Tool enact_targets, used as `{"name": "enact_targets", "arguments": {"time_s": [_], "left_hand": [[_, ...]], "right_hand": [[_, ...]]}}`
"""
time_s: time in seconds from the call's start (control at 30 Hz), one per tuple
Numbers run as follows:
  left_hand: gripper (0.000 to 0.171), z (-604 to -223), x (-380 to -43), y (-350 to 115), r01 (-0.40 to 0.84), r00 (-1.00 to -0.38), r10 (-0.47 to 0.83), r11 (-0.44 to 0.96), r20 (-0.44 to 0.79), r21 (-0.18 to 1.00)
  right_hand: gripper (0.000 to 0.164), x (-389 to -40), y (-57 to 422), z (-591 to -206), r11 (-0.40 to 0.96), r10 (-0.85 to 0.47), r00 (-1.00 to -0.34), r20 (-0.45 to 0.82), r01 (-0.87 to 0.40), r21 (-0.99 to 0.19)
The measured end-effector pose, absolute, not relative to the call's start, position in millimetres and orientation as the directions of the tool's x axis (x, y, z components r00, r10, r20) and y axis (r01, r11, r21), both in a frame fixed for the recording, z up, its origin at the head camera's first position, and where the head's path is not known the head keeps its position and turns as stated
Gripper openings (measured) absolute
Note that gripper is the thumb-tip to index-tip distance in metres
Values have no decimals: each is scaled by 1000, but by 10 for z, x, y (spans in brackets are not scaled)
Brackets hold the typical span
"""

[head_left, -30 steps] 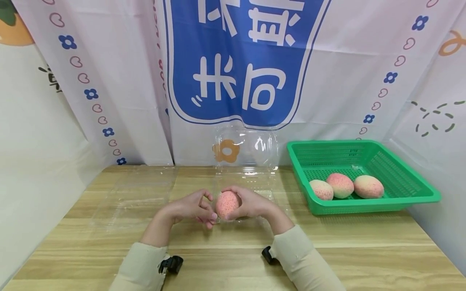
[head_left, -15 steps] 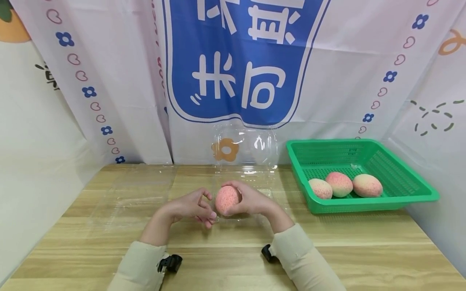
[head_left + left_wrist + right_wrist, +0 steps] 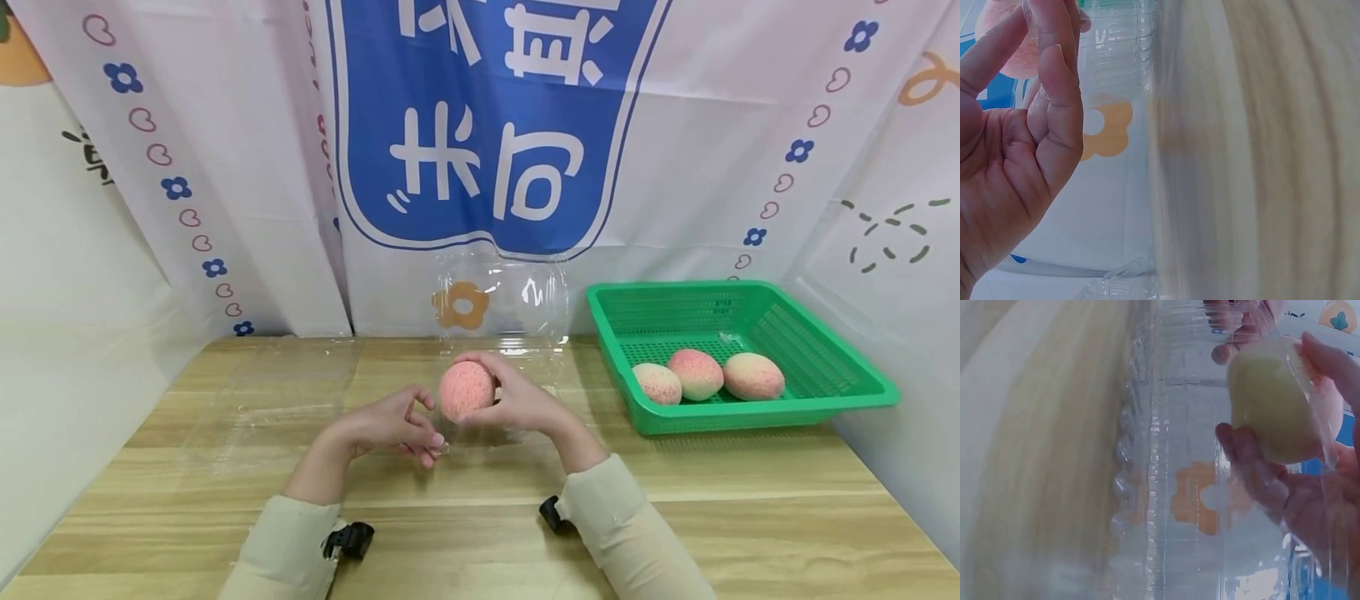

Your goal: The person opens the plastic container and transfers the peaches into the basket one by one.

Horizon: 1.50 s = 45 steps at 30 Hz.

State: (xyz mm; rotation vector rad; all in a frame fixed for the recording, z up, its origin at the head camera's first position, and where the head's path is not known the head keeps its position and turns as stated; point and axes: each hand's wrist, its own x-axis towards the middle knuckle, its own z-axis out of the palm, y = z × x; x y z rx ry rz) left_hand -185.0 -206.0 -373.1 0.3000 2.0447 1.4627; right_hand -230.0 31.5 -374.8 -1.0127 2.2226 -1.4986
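A pink speckled peach (image 3: 463,392) is in my right hand (image 3: 517,402), gripped between thumb and curled fingers. In the right wrist view, the peach (image 3: 1272,403) shows a pale yellow-green side, seen through clear plastic. A clear plastic clamshell box (image 3: 558,321) stands with its lid raised against the backdrop, and the peach is held over its base. My left hand (image 3: 390,427) pinches the near left corner of the box's base between thumb and fingers. The left wrist view shows this hand (image 3: 1029,125) with the peach (image 3: 1019,56) partly behind its fingers.
A green basket (image 3: 765,421) on the right contains three more pink-and-cream peaches (image 3: 696,375). On the left of the wooden table (image 3: 450,533) lies another clear plastic box (image 3: 277,408). A printed cloth (image 3: 660,192) hangs behind.
My right hand has lifted the peach and moved it a little toward the back, tilting it so it looks rounder. The left hand keeps its place at the box's corner.
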Motion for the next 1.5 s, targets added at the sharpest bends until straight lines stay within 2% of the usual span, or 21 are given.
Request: {"name": "enact_targets", "arguments": {"time_s": [0.33, 0.73, 1.1, 1.5], "left_hand": [[54, -3727, -1862, -2073, -150, -791, 515, 362, -332, 920], [55, -3717, -1840, -2102, -148, -792, 516, 356, -326, 923], [57, -3739, -1832, -2102, -156, -788, 514, 365, -339, 918], [55, -3729, -1824, -2089, -147, -785, 523, 361, -330, 921]], "right_hand": [[76, -2283, 353, -3640, 117, -663, -720, 203, -368, -922], [77, -2267, 540, -3418, 108, -589, -752, 295, -436, -894], [82, -2255, 947, -3151, 210, -502, -806, 315, -467, -859], [80, -2358, 1494, -2756, 343, -467, -820, 330, -512, -787]]}}
